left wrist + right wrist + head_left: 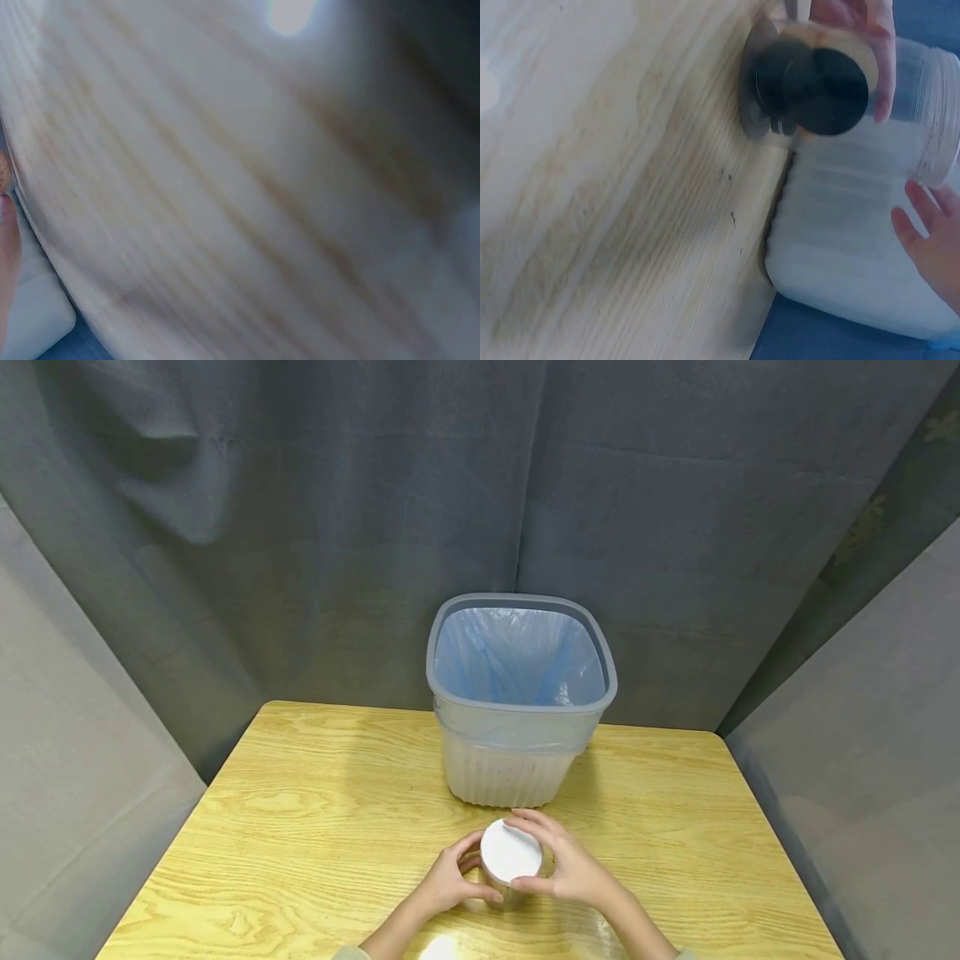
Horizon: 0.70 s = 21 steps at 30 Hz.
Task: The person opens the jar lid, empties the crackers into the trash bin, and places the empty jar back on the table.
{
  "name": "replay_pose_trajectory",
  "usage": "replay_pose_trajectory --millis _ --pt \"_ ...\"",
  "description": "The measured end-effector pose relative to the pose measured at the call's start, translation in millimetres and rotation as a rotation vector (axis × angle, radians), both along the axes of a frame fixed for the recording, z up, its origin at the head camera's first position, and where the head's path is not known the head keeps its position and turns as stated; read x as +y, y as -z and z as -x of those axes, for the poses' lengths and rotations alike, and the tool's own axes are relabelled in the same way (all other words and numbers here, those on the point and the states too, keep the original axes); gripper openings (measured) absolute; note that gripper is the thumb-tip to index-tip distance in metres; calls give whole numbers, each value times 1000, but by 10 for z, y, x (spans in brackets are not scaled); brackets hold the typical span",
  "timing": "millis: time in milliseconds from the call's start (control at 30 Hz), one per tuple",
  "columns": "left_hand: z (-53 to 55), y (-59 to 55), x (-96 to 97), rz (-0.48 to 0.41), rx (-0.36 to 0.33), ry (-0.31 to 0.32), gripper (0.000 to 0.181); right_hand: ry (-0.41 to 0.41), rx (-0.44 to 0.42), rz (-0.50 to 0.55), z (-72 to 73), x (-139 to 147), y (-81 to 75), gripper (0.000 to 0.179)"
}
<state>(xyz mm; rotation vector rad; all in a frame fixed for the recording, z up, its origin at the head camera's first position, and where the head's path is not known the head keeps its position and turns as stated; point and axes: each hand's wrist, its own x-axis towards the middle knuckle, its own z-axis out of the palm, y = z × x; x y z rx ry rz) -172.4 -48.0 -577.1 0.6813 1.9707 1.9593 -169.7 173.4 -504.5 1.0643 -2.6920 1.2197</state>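
A clear jar with a white round lid stands upright on the table, just in front of the bin. Through its wall, in the right wrist view, show dark round discs and some tan pieces, possibly cookies. My left hand holds the jar body from the left, fingers behind it and thumb in front. From the right, my right hand grips the lid's rim between thumb and fingers. The left wrist view catches only a sliver of hand at its left edge.
A pale waste bin with a grey rim and a blue liner bag stands at the table's back edge. Dark grey curtain hangs behind the wood-grain table. Light grey panels flank both sides.
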Motion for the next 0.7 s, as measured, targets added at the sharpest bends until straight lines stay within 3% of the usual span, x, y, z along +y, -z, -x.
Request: replay_pose_trajectory --millis 200,433,700 --pt "-2 -13 1 -1 -7 -2 81 127 52 -19 -86 -81 -6 73" --pt "80 257 16 -9 -5 -12 82 245 123 -63 -149 -123 44 78" --pt "59 211 19 -7 1 -14 83 286 130 -32 -207 -187 98 79"
